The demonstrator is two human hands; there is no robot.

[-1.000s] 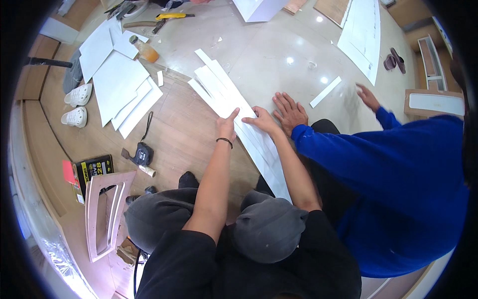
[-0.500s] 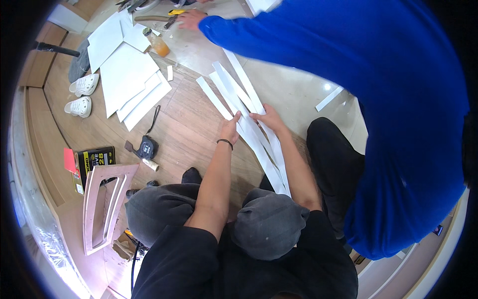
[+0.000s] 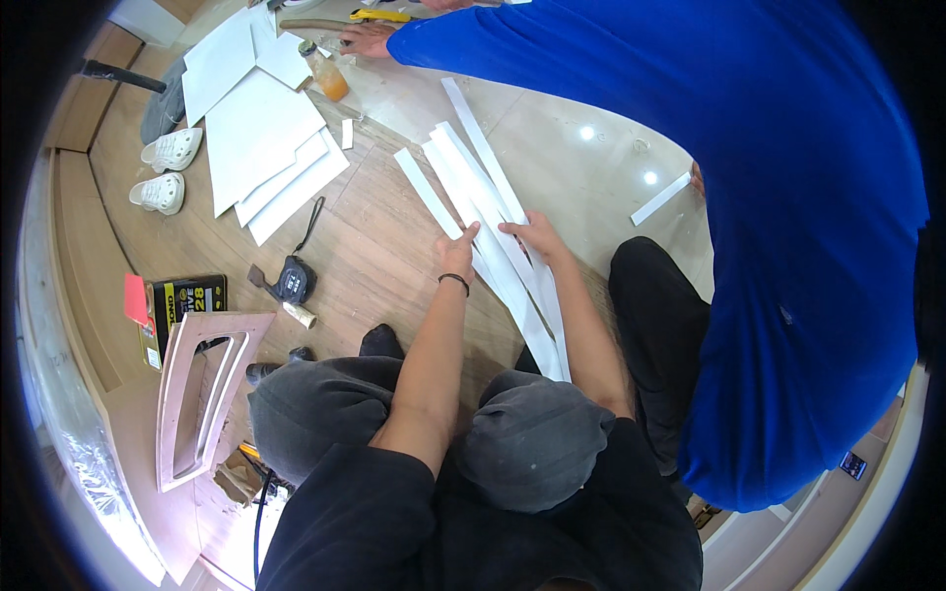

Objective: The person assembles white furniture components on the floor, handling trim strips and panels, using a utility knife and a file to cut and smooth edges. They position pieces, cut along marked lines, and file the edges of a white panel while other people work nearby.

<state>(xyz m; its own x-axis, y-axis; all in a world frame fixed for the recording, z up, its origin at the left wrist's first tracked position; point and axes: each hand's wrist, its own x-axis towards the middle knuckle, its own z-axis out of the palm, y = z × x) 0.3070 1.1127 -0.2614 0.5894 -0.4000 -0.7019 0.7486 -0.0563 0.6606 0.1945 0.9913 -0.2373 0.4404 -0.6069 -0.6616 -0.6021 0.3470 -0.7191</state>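
Note:
Several long white strips (image 3: 463, 177) lie in a loose, fanned bundle in front of me, their near ends reaching down between my forearms. My left hand (image 3: 458, 254) grips the bundle's left side, thumb on top. From the right, my right hand (image 3: 535, 234) is closed round the strips on that side, its thumb pointing inward. The undersides of both hands are hidden. Beyond the bundle, a co-worker in a blue long-sleeved top (image 3: 788, 246) leans in from the right, one hand (image 3: 370, 40) on the floor near a yellow-handled cutter (image 3: 382, 16).
White sheets (image 3: 261, 128) lie stacked at the far left beside a glass bottle of orange liquid (image 3: 330, 79). Nearer are white clogs (image 3: 172, 150), a tape measure (image 3: 294, 281), a black-and-yellow tin (image 3: 187, 295) and a pink frame panel (image 3: 202, 394). Another strip (image 3: 660, 199) lies right.
The strips in my hands have shifted slightly, their far ends lying a little differently. The co-worker's other hand now shows at the loose strip on the right.

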